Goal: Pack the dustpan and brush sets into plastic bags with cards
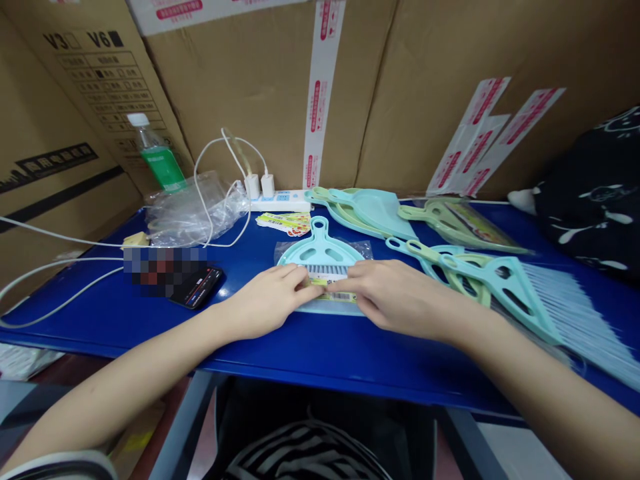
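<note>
A light-blue hand brush (320,245) lies flat on top of a dustpan, both inside a clear plastic bag (364,249), handle pointing away from me. A yellow-green and white label card (330,283) lies across the bristles. My left hand (273,297) is closed on the left side of this set, its fingers curled and one digit reaching onto the card. From the right side my right hand (387,290) closes on the set too, index finger pressed on the card. The two fingertips nearly meet; my hands hide both sides of the dustpan.
More brushes (515,283) fan out at right, behind my forearm. Dustpans (380,207) and a bagged set (460,223) lie farther back. Label cards (285,223) sit before a power strip (277,202). Left are a phone (197,288), cables, crumpled plastic (193,210) and a bottle (163,163).
</note>
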A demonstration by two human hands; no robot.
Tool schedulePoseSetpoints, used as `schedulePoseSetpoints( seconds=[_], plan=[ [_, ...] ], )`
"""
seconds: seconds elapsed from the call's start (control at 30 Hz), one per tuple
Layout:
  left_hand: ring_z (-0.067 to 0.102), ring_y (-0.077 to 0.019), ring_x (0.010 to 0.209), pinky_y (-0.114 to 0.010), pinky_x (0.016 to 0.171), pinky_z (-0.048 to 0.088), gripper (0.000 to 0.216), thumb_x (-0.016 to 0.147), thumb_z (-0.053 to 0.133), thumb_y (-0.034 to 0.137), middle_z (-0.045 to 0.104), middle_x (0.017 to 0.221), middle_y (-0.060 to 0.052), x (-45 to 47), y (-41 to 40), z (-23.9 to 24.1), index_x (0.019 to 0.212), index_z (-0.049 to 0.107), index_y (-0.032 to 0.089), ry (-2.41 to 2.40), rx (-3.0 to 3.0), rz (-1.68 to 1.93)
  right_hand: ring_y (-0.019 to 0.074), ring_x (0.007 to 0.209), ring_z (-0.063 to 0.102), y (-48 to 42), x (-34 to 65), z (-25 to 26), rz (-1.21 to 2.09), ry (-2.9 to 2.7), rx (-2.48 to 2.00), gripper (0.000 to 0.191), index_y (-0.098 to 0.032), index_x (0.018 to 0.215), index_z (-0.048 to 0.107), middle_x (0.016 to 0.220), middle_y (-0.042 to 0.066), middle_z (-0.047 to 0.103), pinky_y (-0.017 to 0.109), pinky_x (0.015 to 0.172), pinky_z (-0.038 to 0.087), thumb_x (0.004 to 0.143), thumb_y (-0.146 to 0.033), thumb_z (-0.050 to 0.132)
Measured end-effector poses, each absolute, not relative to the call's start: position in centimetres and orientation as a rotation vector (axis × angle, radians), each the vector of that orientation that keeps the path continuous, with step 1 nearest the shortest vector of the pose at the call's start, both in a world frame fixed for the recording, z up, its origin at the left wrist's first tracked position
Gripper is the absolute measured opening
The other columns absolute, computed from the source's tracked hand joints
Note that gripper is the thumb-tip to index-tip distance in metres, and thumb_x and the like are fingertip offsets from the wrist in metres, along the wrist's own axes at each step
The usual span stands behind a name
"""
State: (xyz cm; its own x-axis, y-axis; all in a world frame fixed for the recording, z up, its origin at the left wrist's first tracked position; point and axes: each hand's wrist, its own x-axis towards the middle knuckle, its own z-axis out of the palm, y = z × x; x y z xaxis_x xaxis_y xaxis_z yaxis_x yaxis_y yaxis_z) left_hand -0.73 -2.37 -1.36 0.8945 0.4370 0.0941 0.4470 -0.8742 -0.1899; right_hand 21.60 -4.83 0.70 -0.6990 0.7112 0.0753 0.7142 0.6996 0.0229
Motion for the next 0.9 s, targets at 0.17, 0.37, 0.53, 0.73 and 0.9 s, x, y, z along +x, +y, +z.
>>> schedulePoseSetpoints(
  seconds=[0.17, 0.37, 0.53, 0.73, 0.9],
  plan=[
    [0.058, -0.0196, 0.09, -0.034, 0.08, 0.052, 0.037, 0.091, 0.039, 0.008, 0.059, 0.094, -0.006, -0.59, -2.39, -1.33, 0.12, 0.059, 0.019, -0.684, -2.85, -0.083, 0.0175, 0.071, 0.061, -4.9, 21.3, 0.84, -0.087, -2.859, -1.23, 0.048, -0.025, 0.109, 0.072, 0.073, 0.003, 0.065, 0.026, 0.059, 0.038, 0.073, -0.001, 0.05],
    [0.06, -0.0193, 0.093, -0.034, 0.083, 0.053, 0.037, 0.087, 0.042, 0.004, 0.06, 0.099, -0.006, -0.62, -2.49, -0.85, 0.115, 0.061, 0.019, -0.747, -2.874, -0.047, 0.0172, 0.07, 0.063, -4.98, 21.24, 0.98, -0.074, -2.834, -1.286, 0.047, -0.026, 0.104, 0.075, 0.075, 0.004, 0.067, 0.026, 0.059, 0.04, 0.074, 0.0, 0.05],
    [0.061, -0.0194, 0.096, -0.035, 0.086, 0.053, 0.038, 0.086, 0.042, 0.004, 0.062, 0.1, -0.006, -0.67, -2.61, -0.73, 0.114, 0.062, 0.02, -0.76, -2.859, -0.033, 0.0158, 0.069, 0.061, -4.85, 21.71, 0.68, -0.138, -2.805, -1.216, 0.046, -0.025, 0.101, 0.076, 0.072, 0.003, 0.065, 0.025, 0.058, 0.042, 0.074, 0.0, 0.049],
    [0.062, -0.0203, 0.09, -0.035, 0.083, 0.054, 0.038, 0.084, 0.045, 0.003, 0.062, 0.09, -0.006, -0.91, -2.51, -0.86, 0.111, 0.066, 0.019, -0.748, -2.823, -0.118, 0.0184, 0.072, 0.06, -4.76, 21.84, 1.04, -0.133, -2.83, -1.211, 0.042, -0.025, 0.098, 0.078, 0.066, 0.004, 0.063, 0.029, 0.068, 0.046, 0.077, 0.0, 0.051],
    [0.063, -0.0189, 0.087, -0.034, 0.081, 0.053, 0.037, 0.084, 0.044, 0.004, 0.063, 0.085, -0.005, -0.97, -2.46, -0.56, 0.105, 0.069, 0.021, -0.802, -2.816, -0.109, 0.0191, 0.074, 0.059, -4.78, 22.01, 1.31, -0.114, -2.836, -1.254, 0.044, -0.026, 0.096, 0.078, 0.066, 0.004, 0.063, 0.031, 0.072, 0.047, 0.076, 0.002, 0.052]
  ],
)
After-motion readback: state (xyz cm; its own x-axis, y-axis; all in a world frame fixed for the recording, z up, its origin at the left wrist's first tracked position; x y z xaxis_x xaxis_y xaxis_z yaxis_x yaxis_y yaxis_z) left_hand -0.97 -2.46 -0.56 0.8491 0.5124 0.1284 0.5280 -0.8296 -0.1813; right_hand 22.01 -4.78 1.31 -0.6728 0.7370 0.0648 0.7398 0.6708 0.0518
